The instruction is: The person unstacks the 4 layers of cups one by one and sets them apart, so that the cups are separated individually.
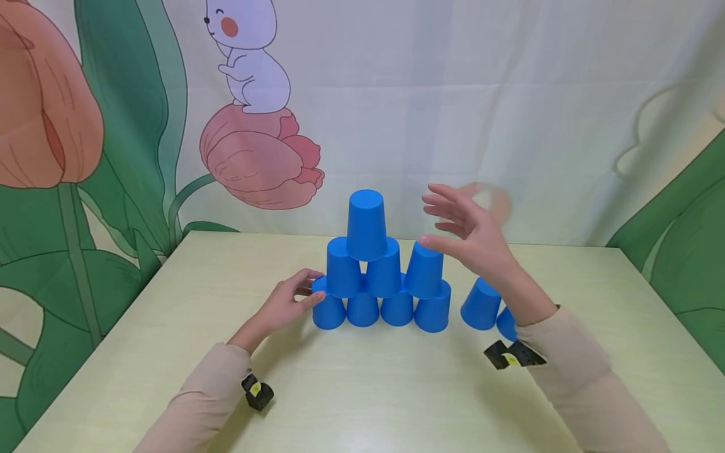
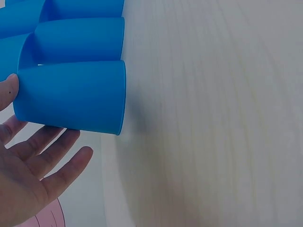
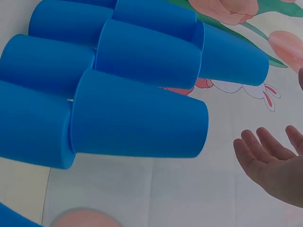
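Cups (image 1: 374, 277): smooth blue plastic, tapered | left fingers (image 1: 300, 292) touching, uncurled | right fingers (image 1: 447, 211) released

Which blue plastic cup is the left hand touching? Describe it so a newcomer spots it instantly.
On the pale green table stands a pyramid of upside-down blue plastic cups. Look along its bottom row of four to the far left cup. It alone has the left hand against its side.

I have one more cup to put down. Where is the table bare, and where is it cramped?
Bare: the table in front of the cup pyramid, between both sleeves, and its far left side. Cramped: right of the pyramid, where two loose cups sit under the right hand.
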`<state>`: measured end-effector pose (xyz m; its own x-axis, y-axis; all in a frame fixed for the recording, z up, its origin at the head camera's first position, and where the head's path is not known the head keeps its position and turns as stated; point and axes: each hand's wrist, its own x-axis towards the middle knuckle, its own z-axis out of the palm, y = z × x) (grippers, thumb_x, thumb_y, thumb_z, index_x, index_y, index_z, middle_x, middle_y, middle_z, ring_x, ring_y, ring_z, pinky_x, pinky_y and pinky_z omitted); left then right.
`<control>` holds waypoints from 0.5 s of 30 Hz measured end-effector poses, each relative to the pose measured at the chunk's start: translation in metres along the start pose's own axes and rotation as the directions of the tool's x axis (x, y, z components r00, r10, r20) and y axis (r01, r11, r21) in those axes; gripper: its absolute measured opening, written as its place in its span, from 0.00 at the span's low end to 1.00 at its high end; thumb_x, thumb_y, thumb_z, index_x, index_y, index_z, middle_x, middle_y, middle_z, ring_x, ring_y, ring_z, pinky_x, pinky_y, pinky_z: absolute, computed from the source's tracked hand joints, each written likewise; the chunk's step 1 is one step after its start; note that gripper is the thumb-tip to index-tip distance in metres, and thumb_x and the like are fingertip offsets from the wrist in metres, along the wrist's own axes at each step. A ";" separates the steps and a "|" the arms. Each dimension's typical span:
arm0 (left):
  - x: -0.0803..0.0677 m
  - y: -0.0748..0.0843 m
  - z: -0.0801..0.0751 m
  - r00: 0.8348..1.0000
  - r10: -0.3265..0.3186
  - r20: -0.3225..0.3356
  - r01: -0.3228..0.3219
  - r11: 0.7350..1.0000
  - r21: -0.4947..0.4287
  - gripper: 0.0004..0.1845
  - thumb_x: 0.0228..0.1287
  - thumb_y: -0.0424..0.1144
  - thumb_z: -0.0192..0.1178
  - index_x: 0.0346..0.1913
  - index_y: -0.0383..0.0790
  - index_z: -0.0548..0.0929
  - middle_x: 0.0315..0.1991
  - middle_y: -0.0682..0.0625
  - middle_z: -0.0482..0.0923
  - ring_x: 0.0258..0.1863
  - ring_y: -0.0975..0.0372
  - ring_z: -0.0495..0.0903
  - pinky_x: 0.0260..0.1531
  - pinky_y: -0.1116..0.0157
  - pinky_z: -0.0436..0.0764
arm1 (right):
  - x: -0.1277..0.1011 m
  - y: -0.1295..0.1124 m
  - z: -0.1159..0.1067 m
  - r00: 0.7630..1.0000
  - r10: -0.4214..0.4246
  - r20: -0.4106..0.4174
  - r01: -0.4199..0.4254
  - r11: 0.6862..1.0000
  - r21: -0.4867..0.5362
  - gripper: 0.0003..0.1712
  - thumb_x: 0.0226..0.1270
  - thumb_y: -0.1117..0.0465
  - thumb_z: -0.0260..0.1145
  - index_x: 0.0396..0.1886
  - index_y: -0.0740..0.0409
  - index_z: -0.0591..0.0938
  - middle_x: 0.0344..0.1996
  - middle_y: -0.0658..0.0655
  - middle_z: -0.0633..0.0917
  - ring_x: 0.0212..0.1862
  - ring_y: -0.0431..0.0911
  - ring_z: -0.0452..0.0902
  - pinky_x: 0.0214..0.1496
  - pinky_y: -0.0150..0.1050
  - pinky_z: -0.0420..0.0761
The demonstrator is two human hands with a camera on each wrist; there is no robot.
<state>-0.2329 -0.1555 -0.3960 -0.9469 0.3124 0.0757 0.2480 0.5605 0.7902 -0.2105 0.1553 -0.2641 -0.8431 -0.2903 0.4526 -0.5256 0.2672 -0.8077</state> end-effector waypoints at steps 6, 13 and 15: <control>0.000 0.000 0.000 1.000 0.014 -0.001 -0.014 1.000 -0.002 0.23 0.63 0.43 0.56 0.59 0.38 0.68 0.53 0.38 0.73 0.51 0.46 0.74 0.47 0.50 0.75 | 0.009 0.003 0.011 1.000 0.000 0.031 -0.001 1.000 0.029 0.39 0.57 0.62 0.66 0.67 0.52 0.61 0.61 0.55 0.69 0.60 0.48 0.67 0.59 0.49 0.68; 0.000 0.001 0.000 1.000 0.003 -0.001 -0.003 1.000 -0.004 0.23 0.64 0.43 0.56 0.59 0.38 0.68 0.53 0.38 0.73 0.51 0.46 0.73 0.48 0.49 0.74 | 0.019 0.006 0.024 0.998 0.005 0.059 -0.007 0.999 0.032 0.40 0.56 0.60 0.67 0.67 0.51 0.61 0.62 0.54 0.69 0.60 0.48 0.67 0.58 0.51 0.68; 0.000 0.001 0.000 1.000 0.002 -0.002 -0.002 1.000 -0.005 0.23 0.64 0.43 0.56 0.59 0.38 0.68 0.53 0.38 0.73 0.51 0.46 0.73 0.48 0.49 0.74 | 0.021 0.007 0.028 0.998 0.014 0.067 -0.016 1.000 0.023 0.40 0.55 0.59 0.68 0.67 0.50 0.61 0.62 0.53 0.69 0.59 0.47 0.67 0.58 0.50 0.68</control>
<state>-0.2321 -0.1548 -0.3950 -0.9469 0.3117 0.0787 0.2490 0.5563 0.7928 -0.2284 0.1253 -0.2707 -0.8410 -0.3473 0.4149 -0.5094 0.2501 -0.8234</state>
